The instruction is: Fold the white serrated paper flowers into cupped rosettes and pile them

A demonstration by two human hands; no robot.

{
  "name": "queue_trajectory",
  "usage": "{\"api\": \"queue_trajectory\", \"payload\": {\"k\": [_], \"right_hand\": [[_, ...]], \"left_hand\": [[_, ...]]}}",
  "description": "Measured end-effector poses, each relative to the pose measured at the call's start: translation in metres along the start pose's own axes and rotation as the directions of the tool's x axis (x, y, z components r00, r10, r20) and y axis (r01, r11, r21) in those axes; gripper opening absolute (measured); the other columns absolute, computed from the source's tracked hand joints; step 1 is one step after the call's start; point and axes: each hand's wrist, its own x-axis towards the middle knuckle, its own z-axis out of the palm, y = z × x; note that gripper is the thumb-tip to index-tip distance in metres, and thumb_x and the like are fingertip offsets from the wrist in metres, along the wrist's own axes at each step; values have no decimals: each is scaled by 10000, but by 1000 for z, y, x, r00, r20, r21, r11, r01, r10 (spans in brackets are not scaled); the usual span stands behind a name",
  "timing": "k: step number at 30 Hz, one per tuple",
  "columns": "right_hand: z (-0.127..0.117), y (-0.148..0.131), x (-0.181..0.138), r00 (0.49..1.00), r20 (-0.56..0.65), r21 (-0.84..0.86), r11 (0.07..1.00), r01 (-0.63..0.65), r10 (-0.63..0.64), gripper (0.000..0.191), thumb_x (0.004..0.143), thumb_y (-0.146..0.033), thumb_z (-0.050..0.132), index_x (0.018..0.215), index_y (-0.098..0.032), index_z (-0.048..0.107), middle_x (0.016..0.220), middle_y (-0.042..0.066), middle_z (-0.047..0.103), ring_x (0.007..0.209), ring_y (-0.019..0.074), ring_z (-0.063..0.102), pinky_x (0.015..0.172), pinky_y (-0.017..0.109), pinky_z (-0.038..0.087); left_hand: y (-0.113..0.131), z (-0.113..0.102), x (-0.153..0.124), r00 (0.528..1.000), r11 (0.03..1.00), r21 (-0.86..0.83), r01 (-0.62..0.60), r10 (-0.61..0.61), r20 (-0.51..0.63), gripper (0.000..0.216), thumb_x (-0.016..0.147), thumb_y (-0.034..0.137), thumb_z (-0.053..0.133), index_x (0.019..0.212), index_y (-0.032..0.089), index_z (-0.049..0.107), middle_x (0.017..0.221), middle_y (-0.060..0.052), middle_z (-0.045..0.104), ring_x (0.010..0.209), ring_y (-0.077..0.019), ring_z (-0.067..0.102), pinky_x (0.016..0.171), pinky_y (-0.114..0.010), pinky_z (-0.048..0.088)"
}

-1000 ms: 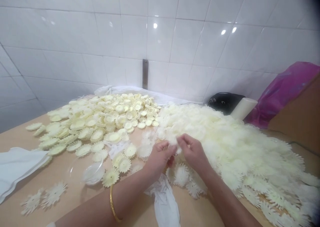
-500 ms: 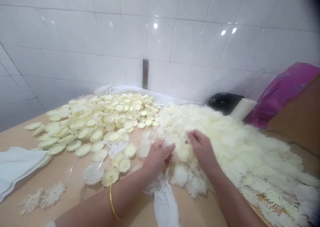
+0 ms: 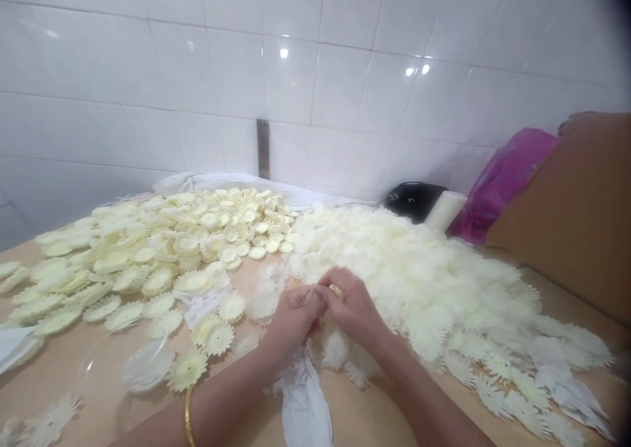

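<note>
My left hand (image 3: 290,319) and my right hand (image 3: 351,309) meet at the table's middle, fingers pinched together over a small pale flower piece that I can barely make out. They sit at the near edge of a big heap of white fringed fabric flowers (image 3: 419,282). To the left lies a spread of cream-yellow layered flower discs (image 3: 162,250). A gold bangle (image 3: 188,417) is on my left wrist.
A clear plastic dish (image 3: 142,365) rests on the wooden table (image 3: 73,375) at the left. White cloth (image 3: 303,407) lies under my wrists. At the back right stand a black object (image 3: 413,200), a white roll (image 3: 446,210), a pink bag (image 3: 503,181) and a brown board (image 3: 576,204).
My hands were apart at the white heap half a second ago; now they have come together, fingertips touching. The camera has shifted right and slightly down.
</note>
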Motion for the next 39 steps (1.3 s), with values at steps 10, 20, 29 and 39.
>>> {"api": "queue_trajectory", "payload": {"k": [10,20,29,39], "right_hand": [[-5,28,-1,999,1,-554,832,-41,50,418,826,-475,368,1167,-272,497,1273,94,421,1189,315,281,915,507,207],[13,63,0,993,53,-692,721,-39,104,521,819,-522,340,1276,-279,397,1384,98,296,1272,343,159,962,564,78],[8,104,17,995,-79,-754,651,-95,54,452,854,-425,302,1210,-221,492,1310,118,415,1228,323,281,953,530,167],[-18,106,37,984,4,-751,651,-113,176,569,812,-534,322,1245,-181,430,1247,163,439,1108,328,373,837,474,304]], "left_hand": [[6,-6,10,978,921,-335,199,-210,4,316,698,190,529,989,209,410,697,-22,591,525,-112,546,488,-219,404],[1,-12,17,979,960,-251,125,-160,-125,145,672,229,592,711,153,475,743,-53,610,623,-144,616,534,-222,448],[-3,-13,20,980,911,-388,140,-184,-79,146,664,144,582,797,141,524,621,-29,582,580,-130,602,518,-204,445],[4,-12,15,964,956,-279,92,-155,-215,94,702,149,542,783,130,498,830,-102,637,557,-130,606,475,-227,470]]}}
